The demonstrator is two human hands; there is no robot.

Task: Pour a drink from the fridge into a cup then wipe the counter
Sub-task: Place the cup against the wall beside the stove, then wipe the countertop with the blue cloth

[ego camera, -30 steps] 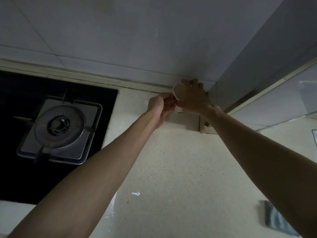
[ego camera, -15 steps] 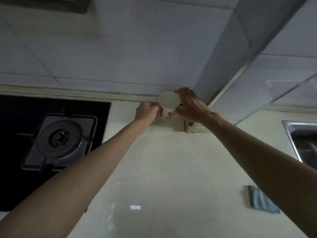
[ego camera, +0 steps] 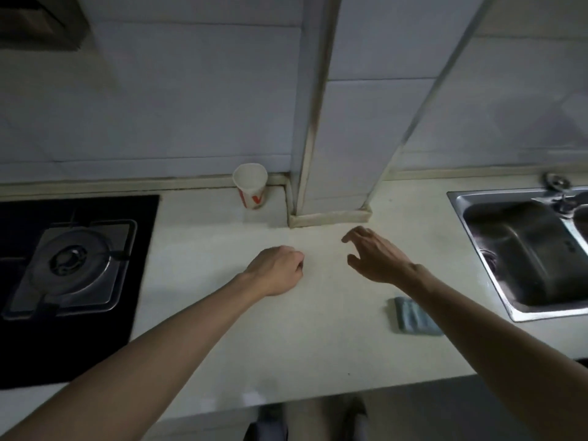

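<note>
A white paper cup [ego camera: 250, 185] with red markings stands upright at the back of the pale counter [ego camera: 318, 338], in the corner beside a tiled pillar. Nothing touches it. My left hand [ego camera: 276, 270] hovers over the counter in front of the cup with its fingers curled under, holding nothing. My right hand [ego camera: 375, 255] is to the right of it, fingers spread and loosely bent, holding nothing. A folded blue cloth [ego camera: 413, 316] lies on the counter under my right forearm. No drink or fridge is in view.
A black gas hob [ego camera: 73, 265] with a burner fills the left. A steel sink [ego camera: 528, 253] with a tap is set into the counter on the right. The tiled pillar [ego camera: 331, 154] juts out behind the hands. The counter's front edge runs along the bottom.
Both hands have let go of the cup and drawn back toward me. The cup now stands alone by the wall. The camera has tilted down and back, showing more counter and the sink.
</note>
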